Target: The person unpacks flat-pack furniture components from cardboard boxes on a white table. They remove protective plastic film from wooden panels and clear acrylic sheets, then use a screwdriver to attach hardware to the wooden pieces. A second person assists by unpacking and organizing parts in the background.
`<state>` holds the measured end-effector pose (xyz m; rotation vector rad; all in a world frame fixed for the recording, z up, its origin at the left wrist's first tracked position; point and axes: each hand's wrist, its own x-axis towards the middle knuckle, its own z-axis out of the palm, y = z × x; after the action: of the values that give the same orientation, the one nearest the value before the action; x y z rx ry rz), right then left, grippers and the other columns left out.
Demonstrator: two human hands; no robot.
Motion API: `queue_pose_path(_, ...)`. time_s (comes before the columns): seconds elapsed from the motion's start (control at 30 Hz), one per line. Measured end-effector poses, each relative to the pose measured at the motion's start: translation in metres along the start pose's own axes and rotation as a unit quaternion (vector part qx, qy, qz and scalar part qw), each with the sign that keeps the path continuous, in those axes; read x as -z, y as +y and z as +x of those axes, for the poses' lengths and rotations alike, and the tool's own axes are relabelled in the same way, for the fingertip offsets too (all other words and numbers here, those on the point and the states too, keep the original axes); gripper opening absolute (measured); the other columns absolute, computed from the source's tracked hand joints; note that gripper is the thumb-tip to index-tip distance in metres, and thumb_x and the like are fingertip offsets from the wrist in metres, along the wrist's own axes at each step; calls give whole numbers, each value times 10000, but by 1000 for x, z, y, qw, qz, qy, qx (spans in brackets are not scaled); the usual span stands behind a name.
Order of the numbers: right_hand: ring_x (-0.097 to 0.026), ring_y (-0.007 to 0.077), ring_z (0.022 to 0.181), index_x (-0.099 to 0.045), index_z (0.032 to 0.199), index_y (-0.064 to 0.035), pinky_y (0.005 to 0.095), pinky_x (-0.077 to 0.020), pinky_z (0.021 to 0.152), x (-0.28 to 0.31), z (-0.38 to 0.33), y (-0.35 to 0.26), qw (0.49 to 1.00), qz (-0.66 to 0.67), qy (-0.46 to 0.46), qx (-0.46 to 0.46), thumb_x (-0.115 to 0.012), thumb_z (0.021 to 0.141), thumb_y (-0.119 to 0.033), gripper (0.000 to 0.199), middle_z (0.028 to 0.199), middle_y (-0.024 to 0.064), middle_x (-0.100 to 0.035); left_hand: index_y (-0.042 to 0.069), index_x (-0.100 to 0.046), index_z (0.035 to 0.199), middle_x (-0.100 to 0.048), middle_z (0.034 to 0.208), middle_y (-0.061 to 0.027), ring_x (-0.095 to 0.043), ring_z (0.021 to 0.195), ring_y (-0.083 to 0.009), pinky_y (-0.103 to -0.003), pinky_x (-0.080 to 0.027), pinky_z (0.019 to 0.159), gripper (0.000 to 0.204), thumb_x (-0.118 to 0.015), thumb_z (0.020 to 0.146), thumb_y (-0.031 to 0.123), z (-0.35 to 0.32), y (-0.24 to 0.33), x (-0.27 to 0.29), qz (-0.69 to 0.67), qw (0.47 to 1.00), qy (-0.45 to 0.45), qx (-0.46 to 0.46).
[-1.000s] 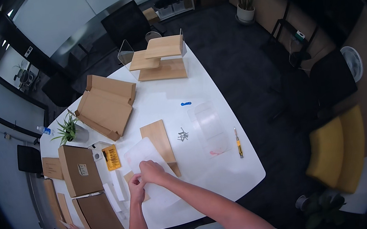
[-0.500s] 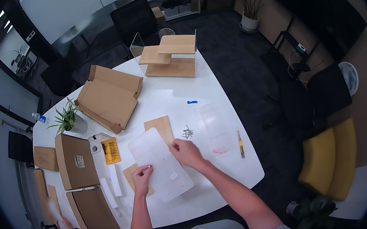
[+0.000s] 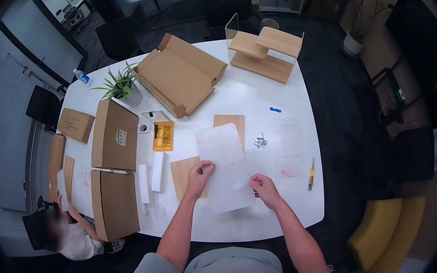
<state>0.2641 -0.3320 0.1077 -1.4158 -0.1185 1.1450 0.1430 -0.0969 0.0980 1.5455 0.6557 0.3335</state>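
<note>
From afar I am losing parts of 2 boards: the far board [image 3: 230,118] behind the translucent sheet [image 3: 220,147], the near board [image 3: 180,174] behind the left hand [image 3: 197,177], which is also hiding a stretch of the sheet's left edge. I am failing to count the screws [image 3: 260,142], too small at this range, or to read the sheet's faint markings. The dark rim is swallowing the wall screen's [image 3: 423,43] outer side, and the lower edge is cutting off the right arm [image 3: 299,240].
</note>
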Motion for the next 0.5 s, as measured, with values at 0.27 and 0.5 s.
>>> queue_pose_path(0.27, -443, 42, 734, -559, 945, -32, 206, -386, 671, 47, -47, -42, 938, -160, 240, 192, -494, 985, -122, 119, 814, -35, -516, 23, -617, 979, -657, 972, -55, -620, 865, -110, -265, -531, 766, 75, -594, 944, 86, 16, -20, 3, -103, 993, 62, 11)
queue_pose_path(0.5, -551, 59, 766, -554, 1012, -22, 224, -482, 728, 63, -83, -35, 959, 104, 194, 177, -466, 1024, -119, 132, 879, 3, -588, -8, -665, 953, -652, 809, -37, -630, 721, -112, -243, -540, 666, 112, -640, 897, 86, 46, -61, 19, -35, 985, 143, 95)
